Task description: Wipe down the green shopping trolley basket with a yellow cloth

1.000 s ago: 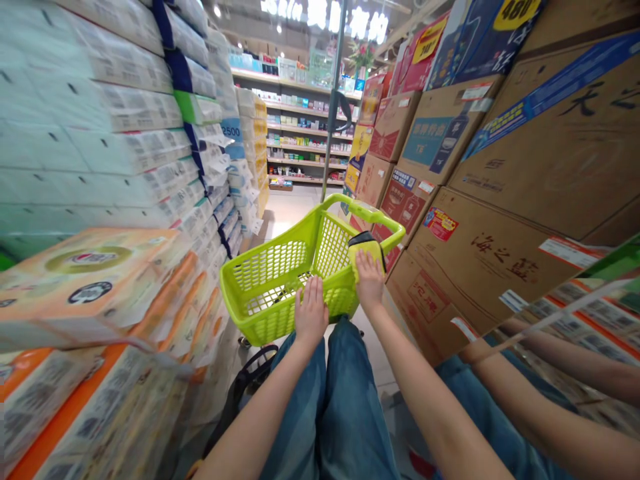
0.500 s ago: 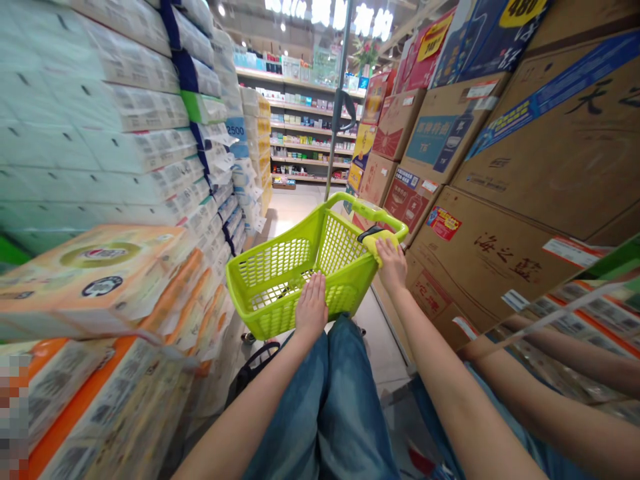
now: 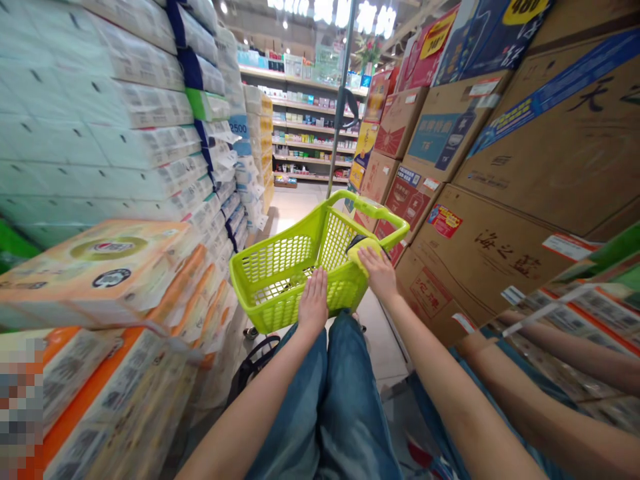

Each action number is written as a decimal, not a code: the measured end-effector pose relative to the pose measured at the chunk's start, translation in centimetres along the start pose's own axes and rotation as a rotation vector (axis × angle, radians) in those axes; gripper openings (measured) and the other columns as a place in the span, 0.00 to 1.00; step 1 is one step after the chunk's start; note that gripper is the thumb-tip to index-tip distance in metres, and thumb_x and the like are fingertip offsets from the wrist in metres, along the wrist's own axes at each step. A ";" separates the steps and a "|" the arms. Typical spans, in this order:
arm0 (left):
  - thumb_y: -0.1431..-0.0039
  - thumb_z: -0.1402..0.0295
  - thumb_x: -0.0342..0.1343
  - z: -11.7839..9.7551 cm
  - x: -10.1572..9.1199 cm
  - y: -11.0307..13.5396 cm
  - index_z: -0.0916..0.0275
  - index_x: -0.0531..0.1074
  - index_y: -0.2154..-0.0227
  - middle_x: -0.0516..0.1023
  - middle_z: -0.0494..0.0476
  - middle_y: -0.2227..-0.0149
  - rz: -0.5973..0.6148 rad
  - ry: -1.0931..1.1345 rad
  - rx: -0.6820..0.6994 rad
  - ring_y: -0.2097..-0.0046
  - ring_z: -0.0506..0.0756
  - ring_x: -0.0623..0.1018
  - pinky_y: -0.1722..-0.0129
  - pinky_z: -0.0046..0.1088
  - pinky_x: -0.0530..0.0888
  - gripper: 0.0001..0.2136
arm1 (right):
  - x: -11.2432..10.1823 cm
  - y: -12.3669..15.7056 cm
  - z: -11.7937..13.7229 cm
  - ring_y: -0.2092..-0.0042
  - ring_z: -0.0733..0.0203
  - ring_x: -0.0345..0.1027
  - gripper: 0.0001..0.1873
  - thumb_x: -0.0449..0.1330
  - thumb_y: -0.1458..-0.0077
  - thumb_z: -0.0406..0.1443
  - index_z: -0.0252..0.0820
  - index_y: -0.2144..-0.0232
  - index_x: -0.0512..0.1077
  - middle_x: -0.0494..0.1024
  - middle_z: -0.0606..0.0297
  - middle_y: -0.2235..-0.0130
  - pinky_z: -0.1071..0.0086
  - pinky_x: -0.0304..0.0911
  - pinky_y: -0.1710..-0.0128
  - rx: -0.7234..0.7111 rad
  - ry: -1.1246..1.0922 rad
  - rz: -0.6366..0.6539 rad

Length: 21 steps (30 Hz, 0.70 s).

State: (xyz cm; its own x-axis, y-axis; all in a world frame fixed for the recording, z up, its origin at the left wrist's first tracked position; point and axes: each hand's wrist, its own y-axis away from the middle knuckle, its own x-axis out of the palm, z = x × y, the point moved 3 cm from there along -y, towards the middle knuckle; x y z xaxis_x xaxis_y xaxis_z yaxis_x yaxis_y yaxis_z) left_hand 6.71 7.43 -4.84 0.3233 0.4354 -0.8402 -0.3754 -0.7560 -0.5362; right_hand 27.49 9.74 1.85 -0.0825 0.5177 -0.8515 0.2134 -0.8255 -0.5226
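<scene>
A lime-green plastic shopping cart [image 3: 273, 248] with lattice walls and a raised handle stands before my knees, set at an angle. My left hand [image 3: 313, 300] holds its near rim, fingers together and reaching over the edge; the thumb is hidden. A yellow cloth [image 3: 361, 251] with a dark part lies over the rim at the cart's right end, below the handle. My right hand [image 3: 379, 272] is closed on that cloth and presses it against the rim. Its fingertips lie on the cloth's top, and the palm side is hidden.
Stacked tissue packs [image 3: 145, 127] rise on the left, with orange packs [image 3: 100, 257] nearer me. Cardboard cartons [image 3: 540, 200] line the right, beside a reflecting surface [image 3: 565, 347]. A metal pole [image 3: 334, 157] stands beyond the cart. Stocked shelves [image 3: 310, 127] fill the back.
My right hand has slid the yellow cloth leftward and slightly down, off the handle's base and along the rim. The left hand stays on the near rim.
</scene>
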 end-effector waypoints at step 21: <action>0.47 0.78 0.47 0.2 -0.1 0.1 0.72 0.37 0.31 0.43 0.64 0.29 0.010 0.021 -0.008 0.29 0.58 0.43 0.31 0.40 0.50 0.40 | 0.4 -0.2 3.2 0.33 0.60 0.52 0.34 0.49 0.44 0.23 0.47 0.37 0.60 0.64 0.65 0.35 0.54 0.40 0.32 -0.110 -0.059 0.074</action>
State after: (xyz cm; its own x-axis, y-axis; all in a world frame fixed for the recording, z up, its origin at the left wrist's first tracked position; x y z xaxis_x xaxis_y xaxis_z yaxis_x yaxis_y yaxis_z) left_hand 6.51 7.45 -4.84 0.3380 0.4174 -0.8435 -0.3718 -0.7641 -0.5271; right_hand 24.30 9.38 1.42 -0.1185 0.4397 -0.8903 0.3264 -0.8295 -0.4531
